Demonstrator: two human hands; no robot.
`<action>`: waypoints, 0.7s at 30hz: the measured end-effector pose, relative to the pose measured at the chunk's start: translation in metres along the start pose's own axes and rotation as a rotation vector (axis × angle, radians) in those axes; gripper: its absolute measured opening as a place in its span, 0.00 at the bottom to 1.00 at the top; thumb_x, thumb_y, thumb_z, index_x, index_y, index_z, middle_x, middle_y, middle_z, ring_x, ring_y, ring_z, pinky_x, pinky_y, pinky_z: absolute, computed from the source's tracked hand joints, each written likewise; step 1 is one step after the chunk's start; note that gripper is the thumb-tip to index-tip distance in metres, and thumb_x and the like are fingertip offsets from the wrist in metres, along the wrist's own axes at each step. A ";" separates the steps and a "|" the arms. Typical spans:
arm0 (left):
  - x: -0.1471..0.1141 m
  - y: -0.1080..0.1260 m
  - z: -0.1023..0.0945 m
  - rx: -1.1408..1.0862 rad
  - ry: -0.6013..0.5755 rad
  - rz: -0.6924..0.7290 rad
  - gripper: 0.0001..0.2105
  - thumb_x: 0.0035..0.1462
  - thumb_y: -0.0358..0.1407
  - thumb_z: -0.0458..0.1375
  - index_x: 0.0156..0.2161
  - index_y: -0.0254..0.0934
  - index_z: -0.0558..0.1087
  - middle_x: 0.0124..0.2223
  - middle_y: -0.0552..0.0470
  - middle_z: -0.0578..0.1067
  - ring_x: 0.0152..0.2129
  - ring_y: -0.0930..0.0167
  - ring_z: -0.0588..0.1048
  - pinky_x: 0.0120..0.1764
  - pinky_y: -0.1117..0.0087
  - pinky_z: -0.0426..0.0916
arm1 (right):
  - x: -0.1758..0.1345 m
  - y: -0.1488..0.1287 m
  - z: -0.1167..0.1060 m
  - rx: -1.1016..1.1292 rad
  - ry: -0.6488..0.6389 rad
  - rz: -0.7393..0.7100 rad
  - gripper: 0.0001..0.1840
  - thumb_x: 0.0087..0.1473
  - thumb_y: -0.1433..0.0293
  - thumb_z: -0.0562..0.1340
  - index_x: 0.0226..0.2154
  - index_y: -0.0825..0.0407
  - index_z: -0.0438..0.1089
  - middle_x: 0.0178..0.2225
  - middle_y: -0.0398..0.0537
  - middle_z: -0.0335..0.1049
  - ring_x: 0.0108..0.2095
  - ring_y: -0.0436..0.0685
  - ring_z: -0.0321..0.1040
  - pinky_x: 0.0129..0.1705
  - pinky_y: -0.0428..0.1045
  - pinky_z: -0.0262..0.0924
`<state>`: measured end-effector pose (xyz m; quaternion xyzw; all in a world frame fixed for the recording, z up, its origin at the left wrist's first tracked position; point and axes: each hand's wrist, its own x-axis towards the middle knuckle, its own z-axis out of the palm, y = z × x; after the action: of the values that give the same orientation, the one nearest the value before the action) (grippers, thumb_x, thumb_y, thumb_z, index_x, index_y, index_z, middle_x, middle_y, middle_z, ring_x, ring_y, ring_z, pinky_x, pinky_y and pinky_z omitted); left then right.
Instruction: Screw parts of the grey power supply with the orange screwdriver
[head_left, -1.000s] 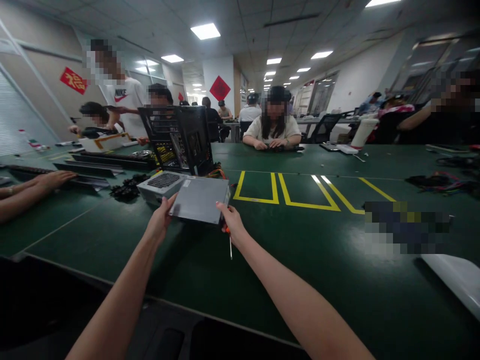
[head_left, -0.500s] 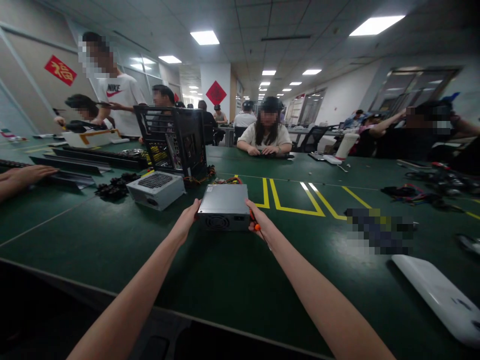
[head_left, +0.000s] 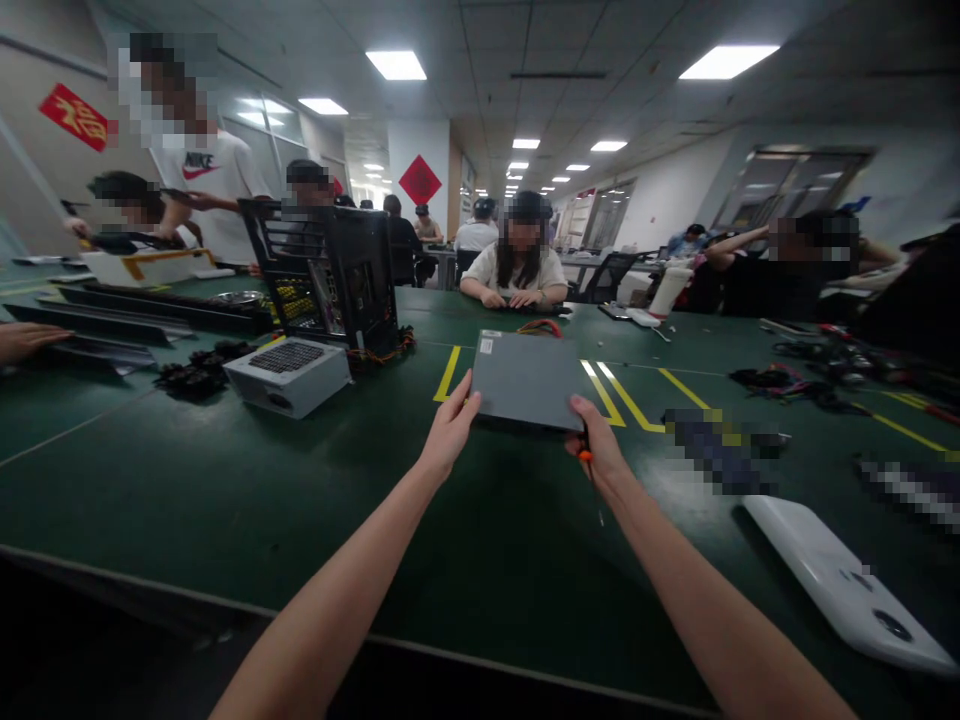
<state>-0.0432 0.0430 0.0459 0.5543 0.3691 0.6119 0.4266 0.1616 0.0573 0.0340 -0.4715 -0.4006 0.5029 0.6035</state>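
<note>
A grey metal computer power supply (head_left: 527,385) is held between my two hands, its broad top face tilted toward me. It seems to be lifted off the green table. My left hand (head_left: 450,430) grips its left side. On the right side, my right hand (head_left: 601,448) grips it too, and a slim tool with an orange part (head_left: 585,456) and a thin shaft pointing down, like a screwdriver, is tucked in that hand. Red cables (head_left: 541,327) stick out behind the unit. A second power supply (head_left: 289,378) rests on the table to the left.
An open black computer case (head_left: 322,275) stands behind the second unit, with black connectors (head_left: 202,368) and long dark metal strips (head_left: 105,322) to the left. At right lie a white rounded device (head_left: 840,580) and tangled cables (head_left: 802,375). A person (head_left: 517,270) sits opposite.
Both my hands have moved the power supply to the right and tilted it, so its fan side no longer shows. The view has shifted slightly.
</note>
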 end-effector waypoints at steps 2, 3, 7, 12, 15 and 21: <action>0.007 0.003 0.017 0.014 -0.044 0.047 0.23 0.55 0.40 0.52 0.56 0.41 0.58 0.59 0.56 0.56 0.58 0.70 0.51 0.59 0.68 0.44 | 0.001 -0.003 -0.014 0.004 0.034 -0.026 0.16 0.42 0.54 0.60 0.25 0.50 0.61 0.16 0.34 0.55 0.11 0.41 0.47 0.10 0.39 0.47; 0.009 0.003 0.024 0.020 -0.065 0.041 0.22 0.56 0.40 0.51 0.56 0.42 0.58 0.60 0.56 0.56 0.58 0.70 0.51 0.59 0.68 0.44 | 0.001 -0.002 -0.020 0.002 0.048 -0.022 0.17 0.43 0.54 0.59 0.24 0.50 0.60 0.15 0.34 0.54 0.10 0.41 0.47 0.10 0.39 0.47; 0.004 -0.015 0.037 0.005 -0.105 -0.093 0.22 0.57 0.43 0.49 0.56 0.42 0.58 0.59 0.54 0.56 0.57 0.69 0.52 0.59 0.65 0.44 | -0.002 0.010 -0.039 -0.034 0.081 0.051 0.17 0.42 0.55 0.60 0.20 0.51 0.59 0.11 0.34 0.53 0.09 0.43 0.47 0.08 0.41 0.44; -0.003 -0.038 0.032 -0.005 -0.089 -0.238 0.23 0.57 0.45 0.48 0.56 0.40 0.58 0.60 0.52 0.54 0.58 0.68 0.51 0.58 0.65 0.46 | 0.001 0.017 -0.045 -0.072 0.060 0.085 0.14 0.37 0.60 0.65 0.22 0.52 0.62 0.11 0.34 0.55 0.08 0.43 0.48 0.06 0.39 0.41; -0.007 -0.028 0.032 0.078 -0.078 -0.255 0.24 0.56 0.44 0.49 0.57 0.42 0.56 0.61 0.52 0.53 0.58 0.67 0.51 0.58 0.63 0.45 | 0.002 0.014 -0.044 -0.059 0.053 0.091 0.15 0.38 0.58 0.64 0.22 0.52 0.62 0.11 0.34 0.55 0.08 0.43 0.48 0.07 0.40 0.42; -0.070 0.033 -0.018 0.485 -0.168 0.019 0.21 0.53 0.42 0.53 0.53 0.47 0.63 0.56 0.55 0.62 0.53 0.64 0.60 0.56 0.63 0.50 | -0.001 0.009 -0.050 0.012 0.140 0.042 0.14 0.41 0.59 0.62 0.25 0.51 0.61 0.15 0.34 0.56 0.10 0.41 0.48 0.08 0.39 0.45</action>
<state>-0.0630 -0.0337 0.0489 0.6928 0.4632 0.4614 0.3042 0.2069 0.0484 0.0133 -0.5100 -0.3444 0.4837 0.6224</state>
